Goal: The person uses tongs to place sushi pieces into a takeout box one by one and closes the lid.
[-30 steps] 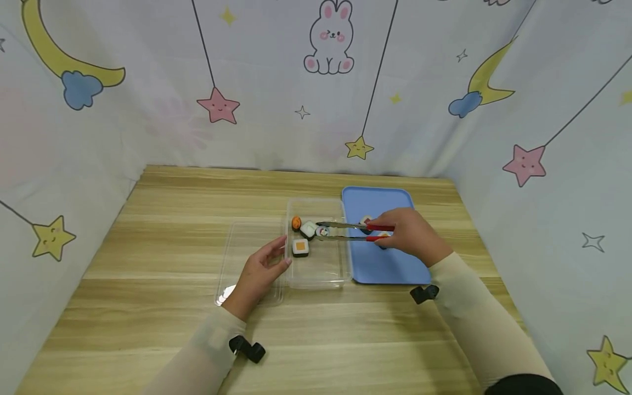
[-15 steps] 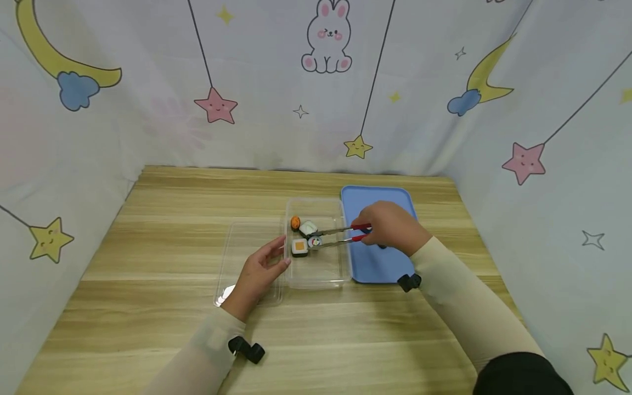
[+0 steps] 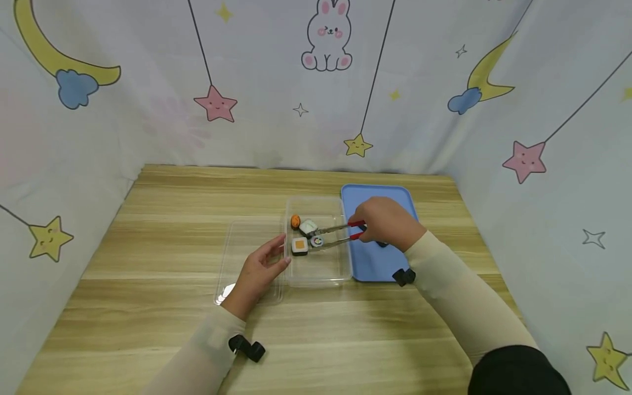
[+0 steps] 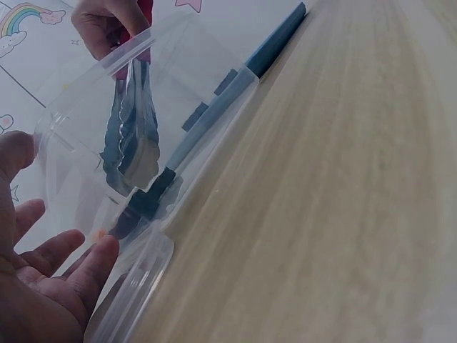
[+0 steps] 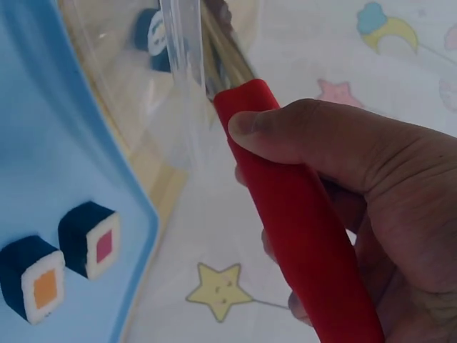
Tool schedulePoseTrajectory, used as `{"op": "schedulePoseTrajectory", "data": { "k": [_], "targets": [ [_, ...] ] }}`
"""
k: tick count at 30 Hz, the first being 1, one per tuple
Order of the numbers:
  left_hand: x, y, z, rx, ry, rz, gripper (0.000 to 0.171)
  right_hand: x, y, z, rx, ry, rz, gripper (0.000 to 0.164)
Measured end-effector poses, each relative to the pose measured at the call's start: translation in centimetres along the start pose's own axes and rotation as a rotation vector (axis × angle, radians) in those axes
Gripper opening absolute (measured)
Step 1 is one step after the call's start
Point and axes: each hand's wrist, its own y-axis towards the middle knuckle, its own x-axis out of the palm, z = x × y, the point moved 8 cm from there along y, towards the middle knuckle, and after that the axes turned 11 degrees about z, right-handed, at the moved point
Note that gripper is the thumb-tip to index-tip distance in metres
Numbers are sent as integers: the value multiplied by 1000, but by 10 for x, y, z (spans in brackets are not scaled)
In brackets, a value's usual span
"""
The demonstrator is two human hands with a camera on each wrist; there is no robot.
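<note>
My right hand [image 3: 390,222] grips red-handled metal tongs [image 5: 285,193], reaching from the right into a clear plastic box [image 3: 326,274]. Between the tong tips sits a small round sushi roll [image 3: 317,241], low in the box. Beside it lie a square sushi roll with an orange centre [image 3: 299,246], a whitish sushi piece [image 3: 308,227] and a small orange piece [image 3: 295,221]. My left hand [image 3: 259,274] rests at the box's left wall, fingers loosely bent and thumb apart, as the left wrist view [image 4: 53,271] shows.
A blue tray [image 3: 380,269] stands right of the box. On it sit two sushi rolls, one with a pink centre [image 5: 89,239], one with an orange centre [image 5: 32,279]. A clear lid [image 3: 237,236] lies left of the box, partly under my left hand. A patterned cloth [image 3: 266,137] surrounds the wooden table.
My right hand has moved left with the tongs, carrying the round roll down beside the square orange-centred one. In the last half second the roll barely shifted. My left hand stays in place.
</note>
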Motion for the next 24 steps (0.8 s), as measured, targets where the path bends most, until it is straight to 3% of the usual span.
{"op": "schedulePoseTrajectory", "data": {
  "k": [4, 9, 18, 24],
  "targets": [
    [0, 0, 0, -2, 1, 2, 61, -1, -4, 11, 22, 61, 43, 39],
    [-1, 0, 1, 8, 8, 0, 61, -7, -20, 33, 37, 202, 169, 49],
    [-1, 1, 0, 7, -6, 6, 60, 3, -70, 91, 241, 261, 411, 57],
    [0, 1, 1, 6, -6, 4, 61, 24, -107, 135, 380, 275, 410, 56]
  ]
}}
